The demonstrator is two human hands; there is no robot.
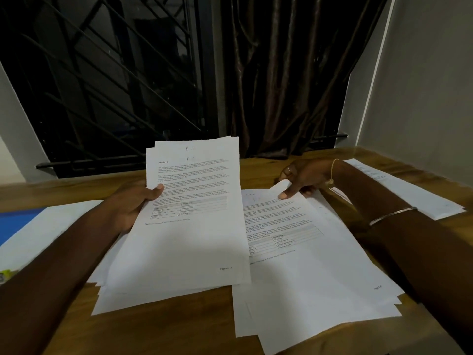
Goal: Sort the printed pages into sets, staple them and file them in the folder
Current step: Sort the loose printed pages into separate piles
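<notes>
My left hand (138, 201) grips a stack of printed pages (194, 221) by its left edge, thumb on top, holding it tilted up above the table. The top sheet shows text, a small table and a page number. To its right a loose pile of printed pages (314, 278) lies fanned on the wooden table (153, 329). My right hand (299, 179) pinches the curled top corner of that pile's upper sheet between thumb and fingers. A blue folder (15, 224) lies at the far left, partly under a white sheet (48, 226).
More white pages (409, 193) lie at the right near the wall. A dark window with a metal grille and a dark curtain stand behind the table. A small green-and-grey object (5, 275) peeks in at the left edge.
</notes>
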